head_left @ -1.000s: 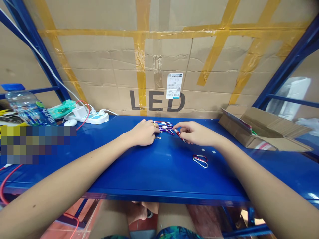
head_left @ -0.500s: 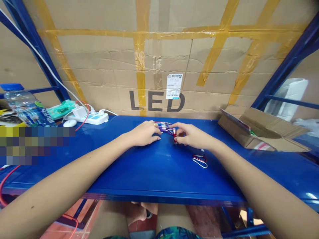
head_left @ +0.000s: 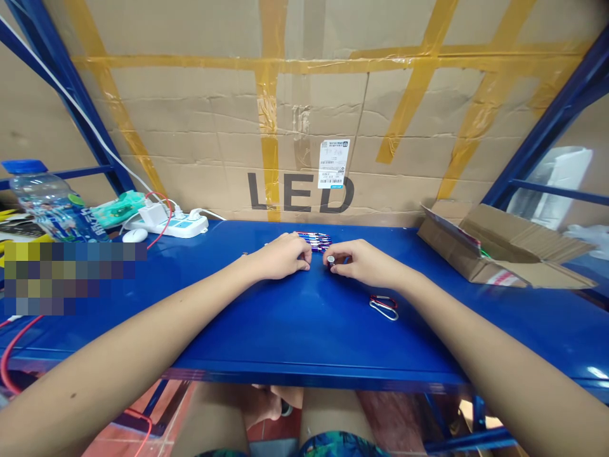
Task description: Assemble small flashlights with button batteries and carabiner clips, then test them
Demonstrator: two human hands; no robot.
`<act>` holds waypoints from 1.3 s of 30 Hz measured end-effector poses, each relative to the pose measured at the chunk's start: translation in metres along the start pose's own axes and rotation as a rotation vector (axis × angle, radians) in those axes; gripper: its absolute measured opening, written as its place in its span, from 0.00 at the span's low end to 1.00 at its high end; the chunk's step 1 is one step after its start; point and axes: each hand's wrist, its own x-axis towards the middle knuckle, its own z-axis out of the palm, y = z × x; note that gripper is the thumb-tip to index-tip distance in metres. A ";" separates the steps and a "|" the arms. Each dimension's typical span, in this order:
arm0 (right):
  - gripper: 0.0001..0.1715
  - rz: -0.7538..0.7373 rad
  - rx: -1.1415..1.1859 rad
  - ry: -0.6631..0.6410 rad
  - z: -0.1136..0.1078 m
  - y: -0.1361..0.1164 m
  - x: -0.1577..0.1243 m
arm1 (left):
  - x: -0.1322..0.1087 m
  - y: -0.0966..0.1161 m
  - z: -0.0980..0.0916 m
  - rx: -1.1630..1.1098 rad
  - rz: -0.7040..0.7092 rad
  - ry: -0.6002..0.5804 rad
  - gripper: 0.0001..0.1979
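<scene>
My right hand (head_left: 361, 262) is curled round a small red cylinder (head_left: 330, 261), a tiny flashlight, with its end facing me just above the blue shelf (head_left: 295, 317). My left hand (head_left: 284, 256) rests on the shelf just left of it, fingertips pinched together on something too small to make out. Behind both hands lies a row of several small purple and blue flashlights (head_left: 314, 239). Two carabiners (head_left: 383, 305), one red and one silver, lie on the shelf to the right of my right wrist.
A taped cardboard wall marked LED (head_left: 301, 192) backs the shelf. An open cardboard box (head_left: 495, 244) sits at the right. At the left are a white power strip (head_left: 167, 223) with cables, a white mouse (head_left: 134, 235) and a water bottle (head_left: 47, 200).
My right hand lifted a red flashlight from the row, turned it end-on and drew it toward my left hand. My left fingers curled in over the small bits on the shelf.
</scene>
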 end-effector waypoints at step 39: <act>0.09 0.035 0.091 -0.011 0.003 0.004 0.001 | -0.012 -0.007 -0.009 0.224 0.188 -0.002 0.11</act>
